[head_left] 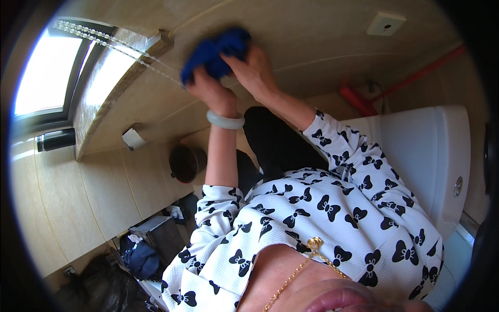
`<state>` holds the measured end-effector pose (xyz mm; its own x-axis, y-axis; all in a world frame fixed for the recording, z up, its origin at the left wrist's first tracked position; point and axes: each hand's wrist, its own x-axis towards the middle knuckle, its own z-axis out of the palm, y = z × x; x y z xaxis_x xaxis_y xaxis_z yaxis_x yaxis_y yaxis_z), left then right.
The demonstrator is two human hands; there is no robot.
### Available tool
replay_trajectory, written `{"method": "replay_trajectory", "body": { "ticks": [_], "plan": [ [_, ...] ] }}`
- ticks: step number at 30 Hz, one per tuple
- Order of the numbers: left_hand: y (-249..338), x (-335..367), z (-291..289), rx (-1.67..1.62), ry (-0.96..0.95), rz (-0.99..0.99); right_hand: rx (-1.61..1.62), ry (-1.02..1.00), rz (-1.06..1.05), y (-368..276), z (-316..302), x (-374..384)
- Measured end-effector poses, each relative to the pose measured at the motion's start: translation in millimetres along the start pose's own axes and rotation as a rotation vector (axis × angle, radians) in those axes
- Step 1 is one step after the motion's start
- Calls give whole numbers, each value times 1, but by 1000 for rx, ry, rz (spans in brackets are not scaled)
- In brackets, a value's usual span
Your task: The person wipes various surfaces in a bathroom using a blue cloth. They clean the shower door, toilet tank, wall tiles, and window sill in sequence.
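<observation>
In the upper middle of the frame, a bunched blue cloth [215,52] is held up by both hands in front of a tan tiled wall [306,41]; motion blur makes it impossible to tell whether the cloth presses against the surface. The left hand [210,93], just below the cloth, grips its lower side, the fingers partly lost in the folds. The right hand [253,73], close beside it, is closed on the cloth's right side, its thumb stretched across the blue fabric. A pale bangle [225,120] circles the left wrist. At upper left, beaded cords [112,46] slant from a bright window [46,73] toward the cloth. A white wall plate [386,24] sits at upper right, with a red-headed tool [358,100] below it and a white toilet [426,145] at the right. Left of centre, a dark bin [187,162] stands near the person's left forearm.
</observation>
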<state>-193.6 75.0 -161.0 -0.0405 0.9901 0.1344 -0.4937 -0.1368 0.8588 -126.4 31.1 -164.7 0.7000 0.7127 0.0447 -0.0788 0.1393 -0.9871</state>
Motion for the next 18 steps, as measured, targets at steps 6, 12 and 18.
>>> {"method": "replay_trajectory", "body": {
  "ticks": [6,12,18],
  "plan": [
    [20,-1,23,206,-49,261,-106,55,-446,-32,4,7],
    [-27,-54,11,229,136,-505,98,211,376,13,-46,-24],
    [4,-58,79,42,-431,-59,-97,435,-267,-38,-86,0]
  ]
}}
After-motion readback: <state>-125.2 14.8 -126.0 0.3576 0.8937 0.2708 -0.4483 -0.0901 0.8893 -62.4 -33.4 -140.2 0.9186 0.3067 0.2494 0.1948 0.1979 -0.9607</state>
